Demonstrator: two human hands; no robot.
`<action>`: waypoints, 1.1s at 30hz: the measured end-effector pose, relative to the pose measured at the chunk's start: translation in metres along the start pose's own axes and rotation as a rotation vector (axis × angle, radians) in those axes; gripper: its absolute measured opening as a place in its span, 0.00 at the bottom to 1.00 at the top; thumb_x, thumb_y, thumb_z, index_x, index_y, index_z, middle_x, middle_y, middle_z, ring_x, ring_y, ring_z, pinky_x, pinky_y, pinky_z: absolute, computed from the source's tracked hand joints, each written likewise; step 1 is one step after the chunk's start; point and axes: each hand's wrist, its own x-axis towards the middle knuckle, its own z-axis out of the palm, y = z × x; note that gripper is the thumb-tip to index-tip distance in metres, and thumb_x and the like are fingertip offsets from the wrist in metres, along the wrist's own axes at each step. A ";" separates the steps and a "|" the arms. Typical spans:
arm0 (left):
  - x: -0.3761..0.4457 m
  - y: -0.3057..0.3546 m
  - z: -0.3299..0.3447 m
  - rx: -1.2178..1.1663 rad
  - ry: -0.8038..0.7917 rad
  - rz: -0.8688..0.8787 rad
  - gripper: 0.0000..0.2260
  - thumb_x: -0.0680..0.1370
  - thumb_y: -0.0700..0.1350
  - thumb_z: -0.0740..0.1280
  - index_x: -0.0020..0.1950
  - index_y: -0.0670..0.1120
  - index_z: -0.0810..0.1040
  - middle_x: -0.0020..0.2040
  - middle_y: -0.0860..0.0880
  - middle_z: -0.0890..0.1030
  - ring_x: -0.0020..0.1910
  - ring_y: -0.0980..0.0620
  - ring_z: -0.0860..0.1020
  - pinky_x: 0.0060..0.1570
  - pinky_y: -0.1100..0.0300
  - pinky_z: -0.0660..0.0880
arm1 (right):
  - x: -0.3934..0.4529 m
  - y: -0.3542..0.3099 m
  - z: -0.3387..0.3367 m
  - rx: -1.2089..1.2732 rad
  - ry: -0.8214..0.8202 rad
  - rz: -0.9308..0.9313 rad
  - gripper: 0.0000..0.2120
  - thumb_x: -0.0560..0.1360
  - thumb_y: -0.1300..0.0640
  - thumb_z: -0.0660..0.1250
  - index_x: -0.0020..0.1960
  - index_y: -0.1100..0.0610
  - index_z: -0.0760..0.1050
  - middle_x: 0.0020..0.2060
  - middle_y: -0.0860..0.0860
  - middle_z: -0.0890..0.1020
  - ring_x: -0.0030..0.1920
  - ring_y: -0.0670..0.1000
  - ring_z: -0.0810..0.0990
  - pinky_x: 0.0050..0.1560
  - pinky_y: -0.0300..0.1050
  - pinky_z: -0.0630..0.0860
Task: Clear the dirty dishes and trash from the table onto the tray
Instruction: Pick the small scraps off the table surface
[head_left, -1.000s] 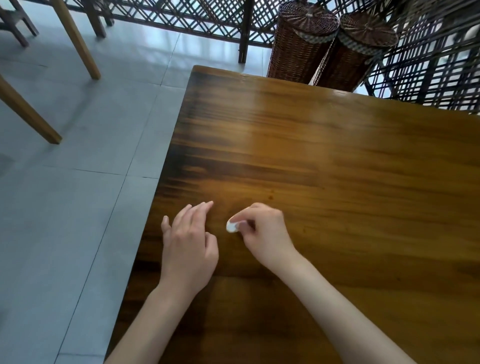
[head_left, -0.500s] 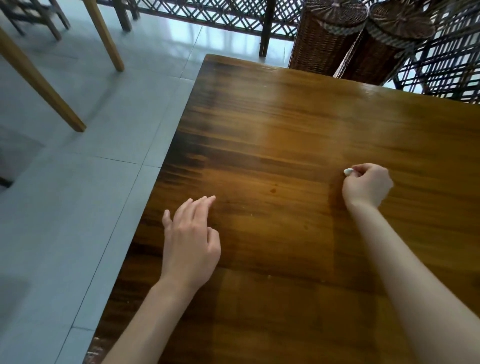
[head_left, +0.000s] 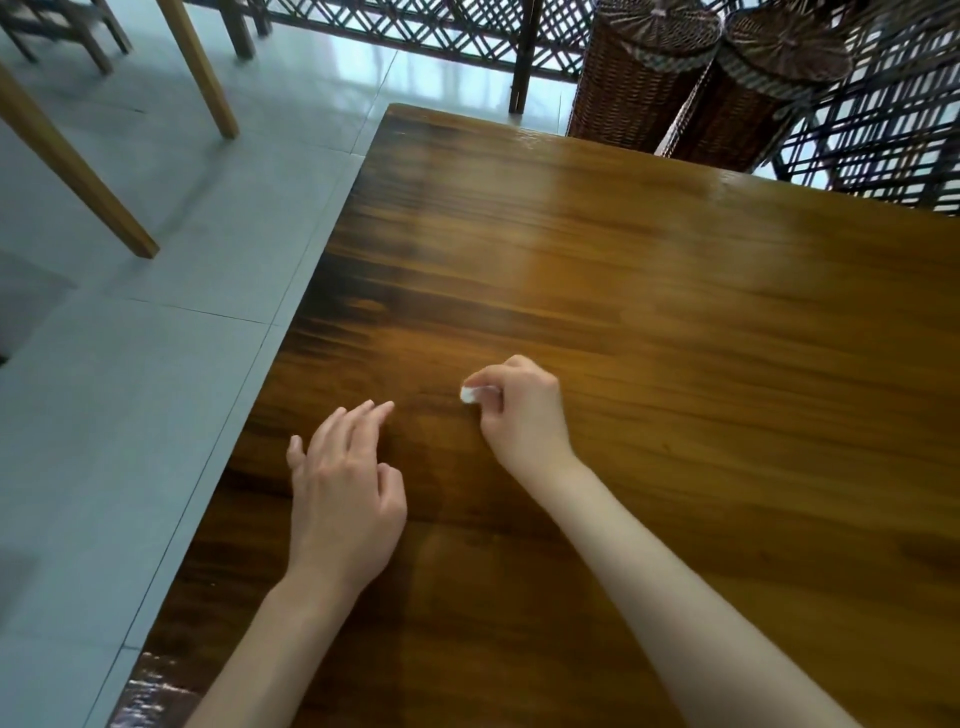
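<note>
My right hand (head_left: 522, 410) is curled over the brown wooden table (head_left: 675, 291) and pinches a small white wad (head_left: 470, 395) between thumb and fingers, pressed close to the tabletop. My left hand (head_left: 343, 483) lies to its left with the fingers stretched forward and relaxed, low over the wood, holding nothing. No tray or dishes appear in the head view.
The table's left edge (head_left: 291, 332) runs diagonally beside a grey tiled floor (head_left: 130, 389). Two lidded wicker baskets (head_left: 644, 67) stand behind the far edge, in front of a dark lattice fence (head_left: 883, 130). Wooden furniture legs (head_left: 202, 67) stand on the floor at the upper left.
My right hand, still pinching the white wad, swung out to the right half a second ago and has come back left beside my left hand. The left hand has stayed put.
</note>
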 end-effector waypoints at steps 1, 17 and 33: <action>-0.002 0.000 0.001 0.006 -0.002 0.000 0.21 0.75 0.38 0.65 0.67 0.47 0.72 0.68 0.46 0.73 0.70 0.46 0.67 0.70 0.41 0.52 | -0.009 -0.003 0.001 0.003 -0.025 -0.037 0.09 0.75 0.63 0.65 0.51 0.57 0.82 0.45 0.52 0.80 0.45 0.48 0.78 0.48 0.37 0.75; -0.017 0.009 0.003 0.031 -0.002 0.010 0.22 0.76 0.41 0.64 0.69 0.49 0.70 0.71 0.48 0.69 0.72 0.47 0.62 0.70 0.44 0.46 | -0.027 0.092 -0.084 -0.153 0.383 0.343 0.06 0.74 0.65 0.65 0.48 0.59 0.80 0.44 0.56 0.81 0.46 0.54 0.78 0.45 0.41 0.71; -0.033 0.005 -0.009 0.010 0.021 -0.026 0.21 0.76 0.40 0.64 0.69 0.49 0.70 0.71 0.48 0.69 0.72 0.47 0.62 0.70 0.45 0.45 | -0.066 0.015 -0.017 -0.124 0.184 0.253 0.08 0.76 0.61 0.64 0.51 0.59 0.80 0.43 0.53 0.80 0.41 0.49 0.77 0.39 0.32 0.68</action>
